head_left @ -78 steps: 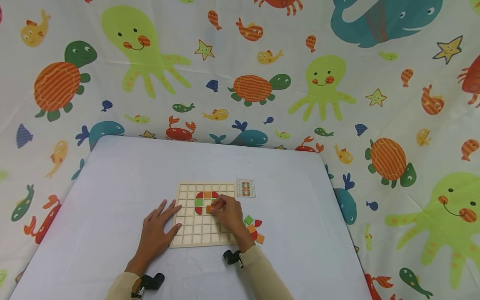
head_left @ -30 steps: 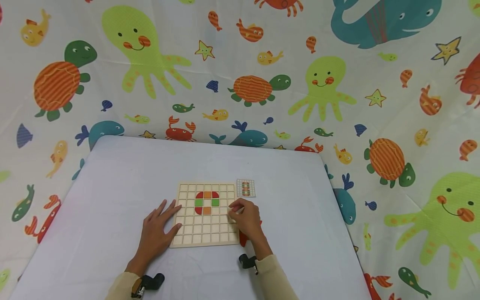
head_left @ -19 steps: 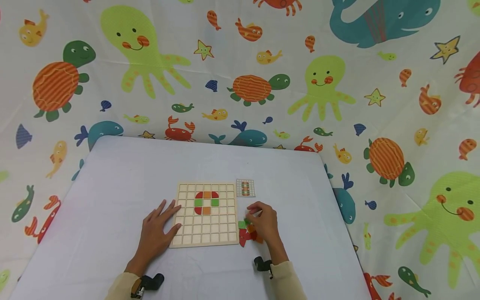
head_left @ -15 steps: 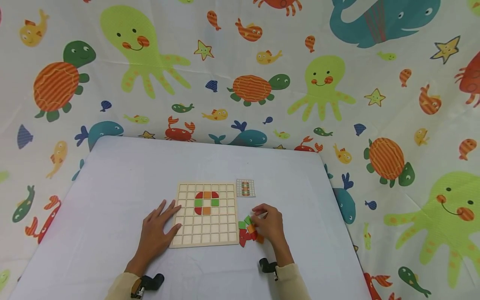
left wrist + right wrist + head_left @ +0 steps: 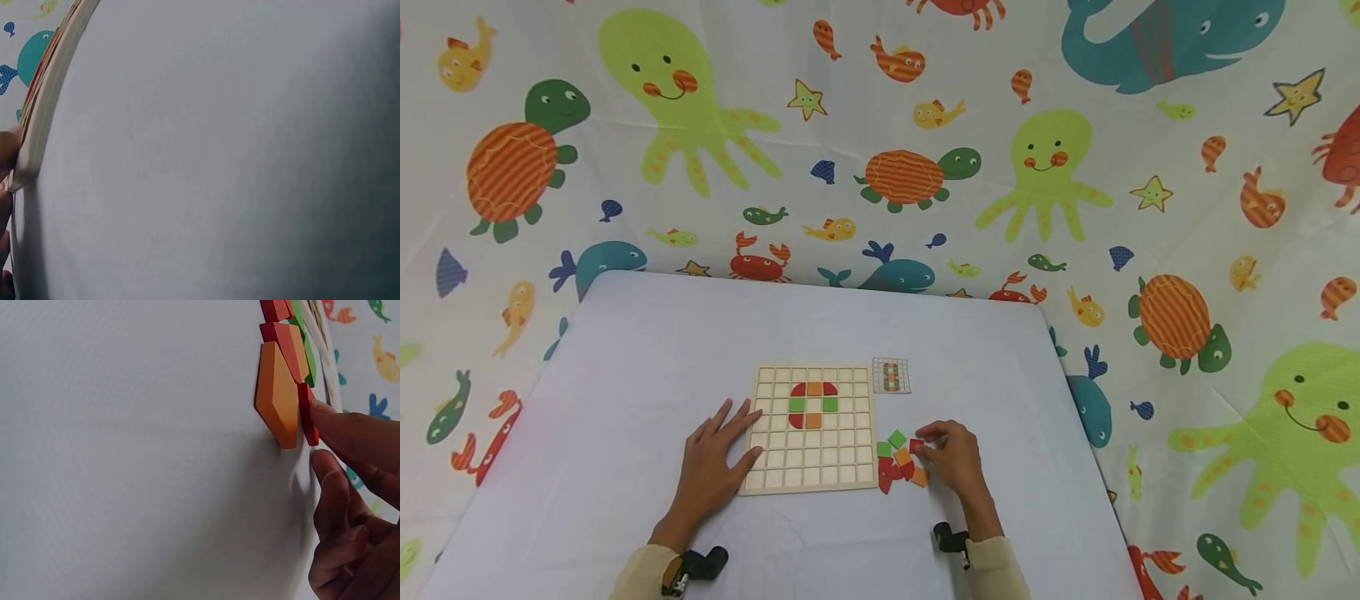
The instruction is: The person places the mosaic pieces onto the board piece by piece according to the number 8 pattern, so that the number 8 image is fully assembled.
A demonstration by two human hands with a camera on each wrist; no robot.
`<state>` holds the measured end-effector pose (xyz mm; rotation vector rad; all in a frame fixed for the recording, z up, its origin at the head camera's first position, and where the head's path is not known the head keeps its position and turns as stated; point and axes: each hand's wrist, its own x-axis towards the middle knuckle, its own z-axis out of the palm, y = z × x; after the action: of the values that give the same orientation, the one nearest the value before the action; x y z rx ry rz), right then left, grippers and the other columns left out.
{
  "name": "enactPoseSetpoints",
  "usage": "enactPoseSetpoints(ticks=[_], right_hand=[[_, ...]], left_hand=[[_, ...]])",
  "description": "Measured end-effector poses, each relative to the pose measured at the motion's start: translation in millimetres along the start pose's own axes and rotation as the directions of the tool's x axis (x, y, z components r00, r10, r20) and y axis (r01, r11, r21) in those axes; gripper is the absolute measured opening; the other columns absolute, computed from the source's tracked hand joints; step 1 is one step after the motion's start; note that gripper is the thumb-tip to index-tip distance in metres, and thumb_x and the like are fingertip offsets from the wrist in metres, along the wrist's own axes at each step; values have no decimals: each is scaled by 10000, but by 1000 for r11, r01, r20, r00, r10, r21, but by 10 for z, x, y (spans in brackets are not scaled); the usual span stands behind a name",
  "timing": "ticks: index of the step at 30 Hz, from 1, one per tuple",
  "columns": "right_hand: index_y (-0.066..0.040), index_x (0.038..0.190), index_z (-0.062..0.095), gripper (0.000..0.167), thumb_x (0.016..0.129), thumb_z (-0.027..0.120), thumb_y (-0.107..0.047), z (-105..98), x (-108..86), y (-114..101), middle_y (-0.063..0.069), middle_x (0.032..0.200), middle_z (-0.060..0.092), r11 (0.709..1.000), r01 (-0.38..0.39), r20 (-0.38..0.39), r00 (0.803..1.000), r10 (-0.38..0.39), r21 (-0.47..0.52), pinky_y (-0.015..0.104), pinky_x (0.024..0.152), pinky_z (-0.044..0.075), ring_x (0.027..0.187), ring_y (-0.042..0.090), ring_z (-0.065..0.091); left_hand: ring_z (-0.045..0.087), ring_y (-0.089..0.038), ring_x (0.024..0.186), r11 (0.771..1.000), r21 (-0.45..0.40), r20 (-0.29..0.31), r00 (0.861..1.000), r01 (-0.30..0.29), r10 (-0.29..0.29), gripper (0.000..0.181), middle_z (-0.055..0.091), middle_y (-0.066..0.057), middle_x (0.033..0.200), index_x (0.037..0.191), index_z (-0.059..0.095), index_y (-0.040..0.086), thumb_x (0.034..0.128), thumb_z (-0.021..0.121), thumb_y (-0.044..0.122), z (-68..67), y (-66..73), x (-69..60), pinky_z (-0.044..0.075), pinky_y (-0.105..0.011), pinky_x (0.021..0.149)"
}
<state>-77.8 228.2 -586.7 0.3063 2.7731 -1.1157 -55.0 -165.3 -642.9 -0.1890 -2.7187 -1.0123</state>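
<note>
Red piece (image 5: 306, 415): lies on the table (image 5: 820, 325) to the right of the grid board (image 5: 842, 458), at the far right of the loose pieces (image 5: 902, 457). Right hand (image 5: 957, 454) has thumb and finger together on it, one at each side. Reads as a pinch from my end; how firm, I can't tell. Piece looks flat on the cloth, not lifted. Orange piece (image 5: 275, 394) just beside it, apart from the fingers in my right wrist view.

Left hand (image 5: 709, 467): fingers spread and apart, nothing clamped, tips at the board's left edge. I'd call that steadying.

On the board I count red, orange, red across the top; green, bare cell, green below; then red and orange, with the cell right of that orange square bare. Pattern card (image 5: 891, 377) sits by the board's far right corner, print too small for me to read fully.

Step in hand, my judgement: picking up. Next move calls for a clean lift clear of the pile, a turn so the curve faces outward, then a drop into that bare third-row cell.
</note>
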Motion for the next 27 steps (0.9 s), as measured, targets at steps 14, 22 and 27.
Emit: enactPoseSetpoints(ticks=[14, 22, 27], right_hand=[[-169, 937, 676, 217, 871, 880, -135, 2, 14, -2, -3, 875, 650, 1000, 30, 71, 997, -29, -10, 285, 684, 495, 805, 176, 567], [-178, 982, 678, 110, 972, 774, -124, 39, 40, -62, 0, 908, 681, 983, 128, 23, 991, -132, 132, 226, 657, 516, 782, 171, 570], [-232, 1018, 786, 73, 994, 756, -169, 82, 43, -151, -1, 961, 721, 971, 144, 24, 988, -152, 193, 232, 623, 522, 764, 188, 581]], left_hand=[[407, -469, 1530, 1000, 1, -7, 1000, -7, 7, 609, 586, -185, 1554, 1449, 659, 157, 868, 837, 189, -43, 23, 17, 316, -732, 1129], [404, -467, 1533, 1000, 6, -2, 1000, -1, 1, 611, 580, -178, 1562, 1453, 657, 163, 871, 840, 197, -31, 14, 14, 309, -729, 1137], [402, -459, 1534, 1000, 9, 0, 1000, 3, -3, 617, 579, -170, 1566, 1457, 654, 169, 870, 841, 193, -1, -5, -10, 311, -720, 1136]])
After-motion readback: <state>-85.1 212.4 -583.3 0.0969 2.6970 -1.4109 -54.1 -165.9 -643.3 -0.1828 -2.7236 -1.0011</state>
